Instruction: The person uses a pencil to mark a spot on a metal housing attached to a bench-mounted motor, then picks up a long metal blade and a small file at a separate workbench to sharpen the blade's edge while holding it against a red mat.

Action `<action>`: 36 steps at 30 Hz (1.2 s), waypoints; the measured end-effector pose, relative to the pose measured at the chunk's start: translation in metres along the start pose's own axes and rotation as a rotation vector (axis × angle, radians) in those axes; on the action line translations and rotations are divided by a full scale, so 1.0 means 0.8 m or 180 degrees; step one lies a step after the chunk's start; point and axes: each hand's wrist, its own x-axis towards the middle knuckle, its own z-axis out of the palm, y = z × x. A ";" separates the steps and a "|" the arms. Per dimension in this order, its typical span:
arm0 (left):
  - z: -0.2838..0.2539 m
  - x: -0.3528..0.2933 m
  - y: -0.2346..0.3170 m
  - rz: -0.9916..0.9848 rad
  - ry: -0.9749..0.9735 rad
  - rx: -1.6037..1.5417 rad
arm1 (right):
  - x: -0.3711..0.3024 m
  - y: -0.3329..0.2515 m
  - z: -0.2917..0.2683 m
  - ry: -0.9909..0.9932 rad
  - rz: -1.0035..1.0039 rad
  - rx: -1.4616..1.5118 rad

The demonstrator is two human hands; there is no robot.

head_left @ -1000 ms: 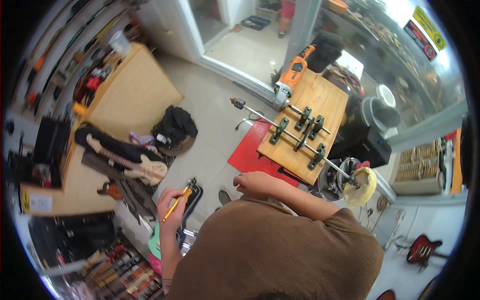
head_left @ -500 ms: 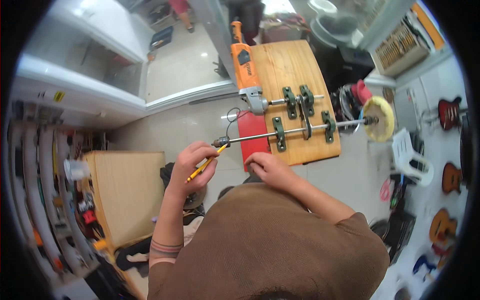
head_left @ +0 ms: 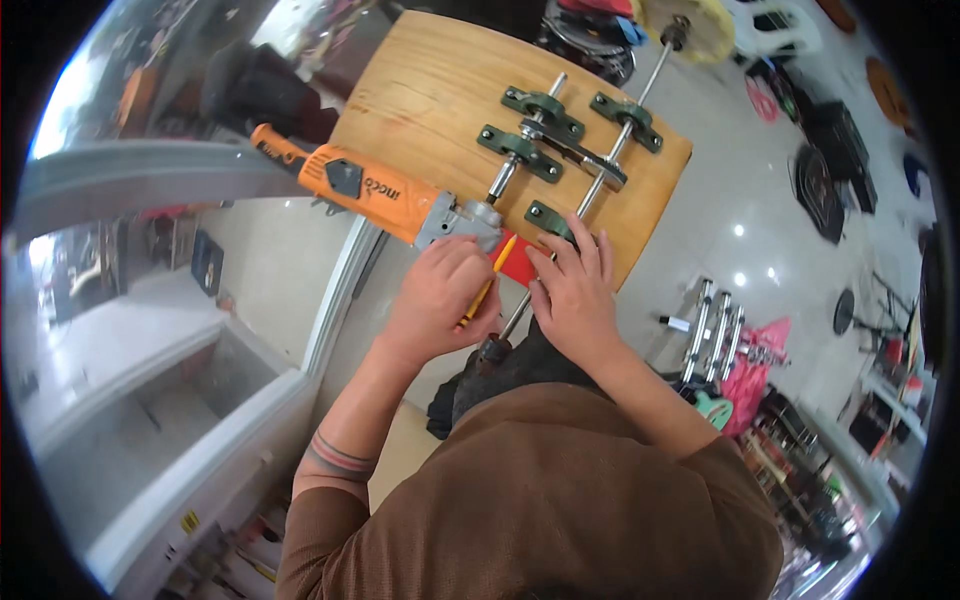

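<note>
Left hand [head_left: 445, 295] is closed around a yellow pencil [head_left: 485, 288], close by the metal head of an orange grinder [head_left: 370, 190]. Right hand [head_left: 575, 300] has its fingers spread over a long shaft [head_left: 589, 198], next to a green bearing block [head_left: 547, 220] — from where I watch, I can't tell how firmly it touches. I'd judge the machine largely assembled: the shaft runs across the wooden board [head_left: 420, 90] and past its edge, a dark belt [head_left: 575, 150] links it to a short shaft [head_left: 501, 180], a chuck [head_left: 493, 350] caps the near end and a yellow wheel [head_left: 705, 35] the far one. I make out no pencil mark — what's left, I can't say.
</note>
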 end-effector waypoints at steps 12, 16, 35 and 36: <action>0.037 -0.025 -0.040 0.0343 -0.0632 0.0668 | 0.005 -0.030 0.059 0.0152 0.0610 -0.0107; 0.039 -0.026 -0.044 0.0310 -0.0670 0.0719 | 0.008 -0.032 0.063 0.0127 0.0665 -0.0058; 0.037 -0.021 -0.041 0.0279 -0.0901 0.0785 | 0.007 -0.029 0.063 0.0113 0.0715 -0.0037; 0.038 -0.020 -0.041 0.0267 -0.0881 0.0806 | 0.007 -0.029 0.063 0.0027 0.0748 -0.0037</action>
